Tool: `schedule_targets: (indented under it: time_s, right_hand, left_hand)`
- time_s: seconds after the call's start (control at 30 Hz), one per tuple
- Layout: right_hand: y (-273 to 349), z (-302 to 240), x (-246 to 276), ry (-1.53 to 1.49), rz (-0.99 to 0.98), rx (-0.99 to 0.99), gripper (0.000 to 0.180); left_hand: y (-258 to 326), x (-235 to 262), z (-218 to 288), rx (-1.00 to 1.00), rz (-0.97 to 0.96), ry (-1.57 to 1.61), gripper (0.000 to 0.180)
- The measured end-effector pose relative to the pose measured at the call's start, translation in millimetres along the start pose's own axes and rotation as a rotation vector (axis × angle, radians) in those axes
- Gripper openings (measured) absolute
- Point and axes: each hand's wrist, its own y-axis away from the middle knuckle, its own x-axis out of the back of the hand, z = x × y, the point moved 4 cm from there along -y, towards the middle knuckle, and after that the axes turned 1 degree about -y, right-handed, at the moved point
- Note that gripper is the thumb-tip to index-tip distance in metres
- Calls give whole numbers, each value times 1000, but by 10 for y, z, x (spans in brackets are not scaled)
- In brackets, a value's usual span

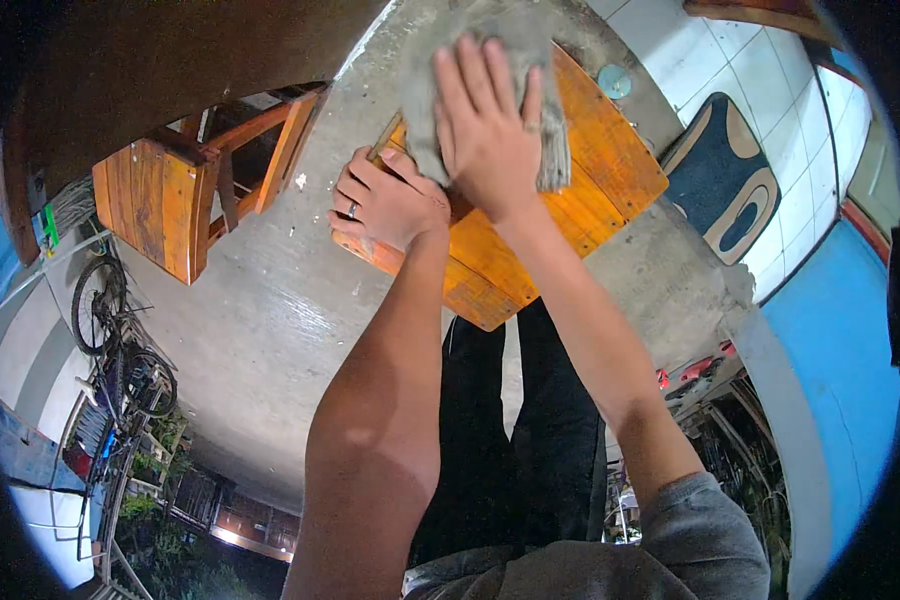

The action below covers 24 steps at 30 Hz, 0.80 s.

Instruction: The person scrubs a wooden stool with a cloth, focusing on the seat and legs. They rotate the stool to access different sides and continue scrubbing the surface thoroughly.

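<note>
Currently the right hand [485,125] lies flat, fingers spread and extended, palm down on a grey cloth [440,90] spread over the far part of an orange wooden stool [610,160]. It grips nothing; it only presses the cloth against the seat. The left hand [385,200] is curled, fingers closed over the stool's left edge, a ring visible on one finger; it appears to steady the seat.

Cloth: soft, limp, light by the look of its folds and frayed hang over the far right side of the seat. Judged easy to bunch; likely to slide on the varnished wood unless pressed from above. Best taken by pinching a loose corner, or worked under a flat palm as it is now.

Stool: stiff slatted wood, glossy, probably moderately heavy. The edge rails on the left and near sides offer the firmest hold.

A second wooden stool [170,200] stands well apart to the left on the concrete floor [260,310]. A dark doormat [720,180] lies to the right on white tiles. Bicycles [120,350] sit at the far left.
</note>
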Motion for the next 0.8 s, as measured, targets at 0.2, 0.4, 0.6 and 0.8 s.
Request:
schedule_targets:
  time_s: [0.2,0.4,0.6,0.8]
  right_hand:
    - [1320,559,486,128,-210,-223,59]
    - [848,869,411,272,50,-424,57]
    - [-139,176,66,113,131,-182,53]
    - [679,118,235,-72,-162,19,56]
  left_hand:
    - [-4,43,-12,-11,23,25,33]
    - [4,56,2,-24,29,9,34]
    - [6,26,36,-24,55,-17,34]
    - [16,13,-1,-13,28,6,33]
